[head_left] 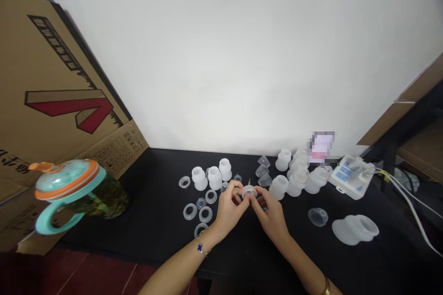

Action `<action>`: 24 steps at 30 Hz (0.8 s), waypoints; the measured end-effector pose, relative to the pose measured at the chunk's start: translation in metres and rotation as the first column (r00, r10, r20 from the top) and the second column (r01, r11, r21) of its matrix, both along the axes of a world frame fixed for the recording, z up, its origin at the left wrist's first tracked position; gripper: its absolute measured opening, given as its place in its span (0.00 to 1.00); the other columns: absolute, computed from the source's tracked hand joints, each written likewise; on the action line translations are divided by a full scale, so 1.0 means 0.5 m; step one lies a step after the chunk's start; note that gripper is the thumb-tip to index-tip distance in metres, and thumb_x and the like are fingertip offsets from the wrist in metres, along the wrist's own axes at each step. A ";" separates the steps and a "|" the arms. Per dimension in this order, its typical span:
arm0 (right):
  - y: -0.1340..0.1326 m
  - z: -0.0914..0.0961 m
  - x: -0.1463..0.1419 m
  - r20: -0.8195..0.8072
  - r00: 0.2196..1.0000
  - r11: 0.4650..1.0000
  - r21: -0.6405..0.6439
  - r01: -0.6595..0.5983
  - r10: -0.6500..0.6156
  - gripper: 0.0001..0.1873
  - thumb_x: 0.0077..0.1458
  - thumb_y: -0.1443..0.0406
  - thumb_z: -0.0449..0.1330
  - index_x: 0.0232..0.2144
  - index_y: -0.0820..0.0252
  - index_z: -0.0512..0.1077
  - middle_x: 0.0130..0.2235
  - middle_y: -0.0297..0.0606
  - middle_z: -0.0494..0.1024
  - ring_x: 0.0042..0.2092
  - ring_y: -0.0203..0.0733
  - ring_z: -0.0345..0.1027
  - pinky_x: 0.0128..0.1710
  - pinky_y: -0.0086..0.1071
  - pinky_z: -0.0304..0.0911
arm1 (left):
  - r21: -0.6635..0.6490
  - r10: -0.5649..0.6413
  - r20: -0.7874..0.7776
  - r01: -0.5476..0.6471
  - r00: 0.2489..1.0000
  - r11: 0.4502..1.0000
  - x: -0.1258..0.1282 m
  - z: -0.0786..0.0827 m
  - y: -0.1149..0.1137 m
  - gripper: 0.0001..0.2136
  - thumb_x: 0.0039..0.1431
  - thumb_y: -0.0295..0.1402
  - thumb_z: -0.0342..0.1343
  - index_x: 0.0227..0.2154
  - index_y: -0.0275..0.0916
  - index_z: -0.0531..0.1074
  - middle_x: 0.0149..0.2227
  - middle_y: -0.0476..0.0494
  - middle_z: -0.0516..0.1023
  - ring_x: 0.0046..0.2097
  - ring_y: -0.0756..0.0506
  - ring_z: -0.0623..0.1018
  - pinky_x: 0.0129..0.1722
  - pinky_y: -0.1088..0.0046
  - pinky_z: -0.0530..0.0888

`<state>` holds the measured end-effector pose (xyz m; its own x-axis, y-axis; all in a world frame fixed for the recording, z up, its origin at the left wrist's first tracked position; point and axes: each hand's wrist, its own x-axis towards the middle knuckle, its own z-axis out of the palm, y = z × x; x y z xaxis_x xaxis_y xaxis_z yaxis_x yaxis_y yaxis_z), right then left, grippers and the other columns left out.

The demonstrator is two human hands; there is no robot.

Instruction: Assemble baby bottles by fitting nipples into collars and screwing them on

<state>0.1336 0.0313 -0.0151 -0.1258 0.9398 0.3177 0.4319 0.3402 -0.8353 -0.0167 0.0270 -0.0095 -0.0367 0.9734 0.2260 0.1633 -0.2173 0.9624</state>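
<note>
Over the middle of the black table, my left hand and my right hand pinch a white bottle collar ring between them, one from each side. A thin clear teat tip pokes up from the ring. Several loose collar rings and clear teats lie left of my left hand, some partly hidden. Behind them stand small white bottles. Clear domed caps lie just beyond my right hand, and frosted bottles stand to its right.
A teal-lidded jug stands at the left before a large cardboard box. On the right are a clear cap, a tipped frosted bottle, and a white power strip box with cables. A white wall rises behind the table.
</note>
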 end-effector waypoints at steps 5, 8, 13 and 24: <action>0.001 0.002 -0.001 0.012 1.000 1.000 -0.003 0.002 -0.002 0.15 0.64 0.55 0.56 0.44 0.59 0.74 0.33 0.38 0.80 0.28 0.41 0.71 0.25 0.30 0.65 | 0.012 -0.005 -0.001 0.005 1.000 1.000 0.000 0.001 0.000 0.07 0.61 0.33 0.58 0.36 0.41 0.65 0.23 0.56 0.71 0.22 0.52 0.66 0.23 0.78 0.60; 0.000 0.003 -0.001 0.012 1.000 1.000 -0.011 0.005 -0.005 0.15 0.64 0.55 0.56 0.43 0.58 0.75 0.32 0.38 0.80 0.28 0.41 0.71 0.26 0.30 0.66 | 0.010 -0.002 -0.002 0.002 1.000 1.000 0.000 0.002 0.000 0.07 0.60 0.33 0.58 0.36 0.41 0.65 0.23 0.56 0.71 0.22 0.52 0.65 0.23 0.78 0.60; 0.001 0.003 -0.001 0.017 1.000 1.000 -0.017 0.007 -0.007 0.15 0.63 0.55 0.56 0.43 0.59 0.75 0.32 0.37 0.80 0.28 0.40 0.71 0.27 0.30 0.66 | 0.006 -0.007 -0.003 0.007 1.000 1.000 0.000 0.000 -0.001 0.07 0.60 0.32 0.58 0.36 0.41 0.64 0.23 0.56 0.71 0.22 0.53 0.65 0.23 0.78 0.59; -0.002 0.007 -0.003 0.021 1.000 1.000 -0.015 0.015 -0.014 0.14 0.62 0.56 0.56 0.41 0.58 0.75 0.31 0.36 0.79 0.27 0.40 0.71 0.25 0.29 0.65 | 0.019 -0.002 -0.016 0.003 1.000 1.000 -0.001 -0.004 -0.001 0.07 0.59 0.32 0.58 0.36 0.41 0.64 0.23 0.56 0.71 0.22 0.53 0.65 0.22 0.78 0.59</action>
